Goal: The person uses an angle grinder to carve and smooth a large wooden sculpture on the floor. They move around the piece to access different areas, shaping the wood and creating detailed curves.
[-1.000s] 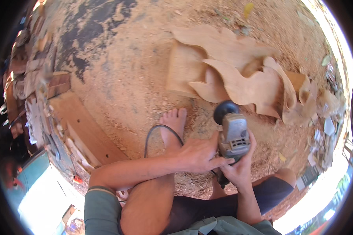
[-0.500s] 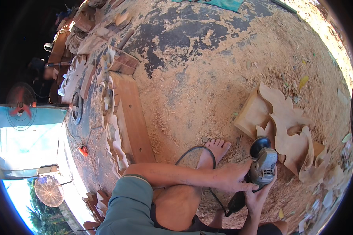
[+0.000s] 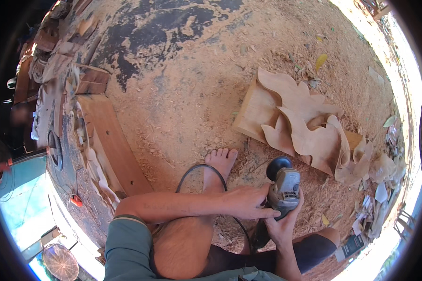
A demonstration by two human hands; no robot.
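A grey and black angle grinder [image 3: 286, 189] with a round black disc at its head is held in front of my lower legs. My right hand [image 3: 284, 226] wraps around its body from below and the right. From the left, my left hand [image 3: 248, 201] grips the side of the grinder close to the disc, its thumb lying along the body; some of its fingertips are hidden behind the tool. Just beyond the disc lies a carved wooden piece [image 3: 309, 124] with wavy, leaf-like edges, apart from the grinder. A black cord [image 3: 191, 171] loops past my bare foot to the tool's rear.
On the left stands a long wooden block [image 3: 115, 140] with holes, beside further carved pieces and wood offcuts [image 3: 91, 79]. Sawdust and shavings cover the ground [image 3: 187, 103]. An orange object [image 3: 76, 200] lies at far left. Leaves and scraps [image 3: 382, 192] litter the right side.
The whole view has swung to the right, so the carved piece, the block and my hands appear further left. Both hands keep their hold on the grinder.
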